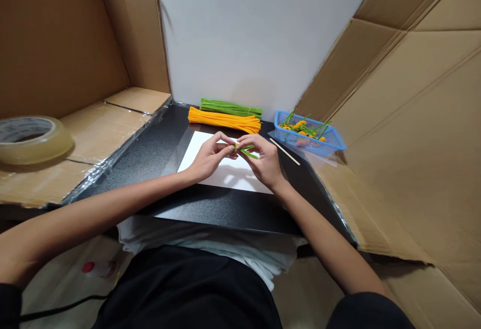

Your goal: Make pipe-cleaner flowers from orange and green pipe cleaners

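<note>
My left hand (210,156) and my right hand (263,158) meet over a white sheet (225,174) on the black table (158,148). Both pinch one green pipe cleaner (246,150) between fingertips; its end pokes out to the right of my thumbs. Behind the hands lie a bundle of orange pipe cleaners (225,119) and, further back, a bundle of green pipe cleaners (229,107). A thin wooden stick (284,151) rests just right of my right hand.
A blue basket (334,141) at the back right holds several green-and-orange pieces. A roll of clear tape (32,138) sits on cardboard at the left. Cardboard walls stand on both sides, a white wall behind.
</note>
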### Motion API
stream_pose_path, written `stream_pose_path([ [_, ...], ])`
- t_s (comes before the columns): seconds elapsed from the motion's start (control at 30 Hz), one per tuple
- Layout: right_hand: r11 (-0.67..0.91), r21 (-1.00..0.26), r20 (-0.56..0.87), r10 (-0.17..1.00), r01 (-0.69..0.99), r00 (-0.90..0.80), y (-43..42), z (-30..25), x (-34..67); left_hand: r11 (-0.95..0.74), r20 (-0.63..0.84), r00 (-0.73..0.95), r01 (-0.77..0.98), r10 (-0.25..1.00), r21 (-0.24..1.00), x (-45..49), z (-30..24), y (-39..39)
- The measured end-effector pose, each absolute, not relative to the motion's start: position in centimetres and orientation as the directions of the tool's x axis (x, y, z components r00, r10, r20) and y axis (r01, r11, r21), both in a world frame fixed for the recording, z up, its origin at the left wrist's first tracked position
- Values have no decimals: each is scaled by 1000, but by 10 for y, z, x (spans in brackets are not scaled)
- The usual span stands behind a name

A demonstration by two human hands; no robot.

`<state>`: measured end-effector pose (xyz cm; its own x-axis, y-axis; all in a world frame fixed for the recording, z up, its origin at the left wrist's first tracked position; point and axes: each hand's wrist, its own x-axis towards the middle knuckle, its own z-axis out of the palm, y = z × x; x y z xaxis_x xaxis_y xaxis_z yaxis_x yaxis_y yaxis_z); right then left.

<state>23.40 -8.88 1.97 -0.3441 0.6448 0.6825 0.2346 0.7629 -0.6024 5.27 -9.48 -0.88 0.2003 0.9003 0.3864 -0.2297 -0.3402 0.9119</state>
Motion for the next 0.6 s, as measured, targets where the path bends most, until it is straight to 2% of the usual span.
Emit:
stream_pose_path([
  [0.27,719,-598,710,680,355,-182,-95,13,226,-400,427,97,-212,899,892,54,-12,-94],
  [0.6,531,-832,499,843,160,-203,-94,3,220,-408,434,49,-263,899,874,57,-17,-98],
])
